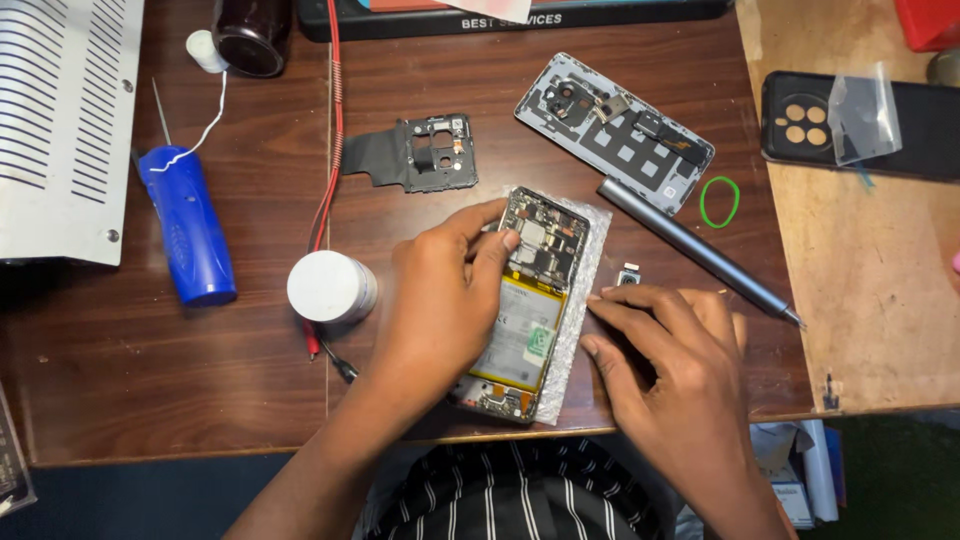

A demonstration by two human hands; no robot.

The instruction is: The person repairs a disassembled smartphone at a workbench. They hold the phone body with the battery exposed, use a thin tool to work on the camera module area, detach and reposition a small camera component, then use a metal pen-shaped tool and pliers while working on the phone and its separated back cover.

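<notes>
An opened smartphone (535, 290) lies back-side up on a sheet of bubble wrap (588, 270), its circuit board and yellow-edged battery exposed. My left hand (440, 300) rests on the phone's left edge, with thumb and forefinger touching the board near the top. My right hand (670, 355) lies flat beside the phone's right edge, fingertips on the bubble wrap. A small loose camera module (628, 275) sits just above my right fingers.
A grey screwdriver pen (690, 245), a green rubber band (719, 201), the grey back cover (615, 130) and a black inner frame (425, 153) lie beyond the phone. A white round jar (328, 287), red wire (330, 150) and blue tool (186, 225) stand left. A black phone case (860, 125) lies right.
</notes>
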